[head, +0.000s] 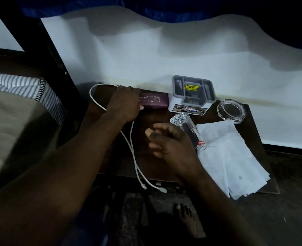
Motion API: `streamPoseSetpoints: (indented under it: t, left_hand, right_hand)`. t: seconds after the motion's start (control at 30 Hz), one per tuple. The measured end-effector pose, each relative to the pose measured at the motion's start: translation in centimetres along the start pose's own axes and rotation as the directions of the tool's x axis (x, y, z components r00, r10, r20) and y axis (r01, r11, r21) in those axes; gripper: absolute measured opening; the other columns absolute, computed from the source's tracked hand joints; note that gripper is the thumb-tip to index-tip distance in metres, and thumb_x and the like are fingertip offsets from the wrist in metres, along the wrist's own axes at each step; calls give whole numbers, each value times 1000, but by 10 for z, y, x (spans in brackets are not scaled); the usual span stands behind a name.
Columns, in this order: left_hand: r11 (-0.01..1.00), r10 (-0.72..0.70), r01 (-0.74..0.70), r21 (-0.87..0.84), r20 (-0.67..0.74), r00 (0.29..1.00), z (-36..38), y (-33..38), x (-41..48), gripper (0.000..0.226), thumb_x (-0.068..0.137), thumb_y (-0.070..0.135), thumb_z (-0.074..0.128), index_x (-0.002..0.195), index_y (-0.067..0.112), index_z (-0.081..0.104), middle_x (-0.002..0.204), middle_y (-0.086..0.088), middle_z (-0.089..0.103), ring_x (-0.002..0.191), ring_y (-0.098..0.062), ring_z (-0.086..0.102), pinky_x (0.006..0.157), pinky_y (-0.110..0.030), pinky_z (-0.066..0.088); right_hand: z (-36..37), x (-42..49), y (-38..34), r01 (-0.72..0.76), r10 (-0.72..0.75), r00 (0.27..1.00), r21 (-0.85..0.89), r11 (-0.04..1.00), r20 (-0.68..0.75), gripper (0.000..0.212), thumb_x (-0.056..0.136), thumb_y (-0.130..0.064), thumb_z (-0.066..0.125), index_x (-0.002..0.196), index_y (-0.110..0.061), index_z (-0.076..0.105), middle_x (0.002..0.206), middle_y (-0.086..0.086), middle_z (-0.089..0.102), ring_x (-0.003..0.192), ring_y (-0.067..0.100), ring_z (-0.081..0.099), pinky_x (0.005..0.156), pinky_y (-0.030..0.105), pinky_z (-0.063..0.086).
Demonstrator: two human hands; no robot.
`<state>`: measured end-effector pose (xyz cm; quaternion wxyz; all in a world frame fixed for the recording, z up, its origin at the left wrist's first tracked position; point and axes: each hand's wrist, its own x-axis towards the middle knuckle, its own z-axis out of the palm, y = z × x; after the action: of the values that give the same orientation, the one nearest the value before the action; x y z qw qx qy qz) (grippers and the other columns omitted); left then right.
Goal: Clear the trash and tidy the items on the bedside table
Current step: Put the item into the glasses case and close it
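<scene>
maroon case [154, 102] juts rightward out of the left grip [124, 103].

Single head-worn wide-angle view. It looks forward and steeply down onto the tabletop [155, 116] at close range from above its near edge. Wall [164, 59] lies behind the tabletop, bed [13, 121] to its left, floor [288, 210] below.
</scene>
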<state>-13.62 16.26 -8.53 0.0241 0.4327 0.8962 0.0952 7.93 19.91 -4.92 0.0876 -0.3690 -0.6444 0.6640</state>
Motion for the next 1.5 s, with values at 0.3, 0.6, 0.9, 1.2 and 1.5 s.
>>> streamPoseSetpoints:
  t: [0.3, 0.6, 0.9, 1.2, 1.5]
  left_hand:
    - [995, -12, 10, -100, -19, 1000, 5, 1, 9, 56, 90, 27, 72, 142, 14, 53, 138, -14, 59, 119, -41, 60, 98, -48, 49]
    - [998, -52, 51, -30, -54, 997, 10, -3, 11, 55, 93, 43, 67, 144, 37, 48, 140, -7, 55, 119, -39, 56, 96, -54, 46]
    - [994, -109, 110, 11, -60, 992, 11, -7, 11, 53, 96, 47, 61, 146, 44, 43, 142, -5, 51, 126, -37, 51, 101, -57, 40]
    - [993, -121, 121, -1, -45, 992, 13, -6, 13, 57, 99, 42, 60, 151, 43, 40, 147, -5, 46, 123, -40, 51, 100, -56, 45]
    - [988, -144, 142, -60, -27, 989, 12, -7, 14, 58, 97, 41, 63, 150, 46, 41, 149, -3, 45, 128, -39, 50, 104, -58, 43]
  right_hand:
    - [0, -4, 7, 36, -36, 999, -115, 993, 0, 48, 71, -56, 80, 110, -31, 70, 110, -5, 73, 106, 18, 73, 99, 53, 57]
    - [-4, -11, 5, 75, -81, 997, -218, 973, -16, 43, 71, -58, 78, 107, -35, 71, 106, -13, 72, 102, 12, 73, 95, 50, 59]
    - [-6, -13, 6, 66, -81, 996, -294, 953, -38, 33, 82, -46, 83, 109, -31, 72, 101, -15, 74, 98, 4, 70, 91, 45, 61]
    - [-11, -13, 9, 98, -118, 993, -416, 904, -22, 33, 82, -49, 81, 110, -33, 71, 98, -23, 71, 94, -14, 62, 74, 0, 40]
    - [-10, -11, 12, 122, -138, 990, -425, 897, -7, 33, 83, -47, 82, 110, -33, 72, 97, -24, 71, 94, -17, 61, 71, -3, 39]
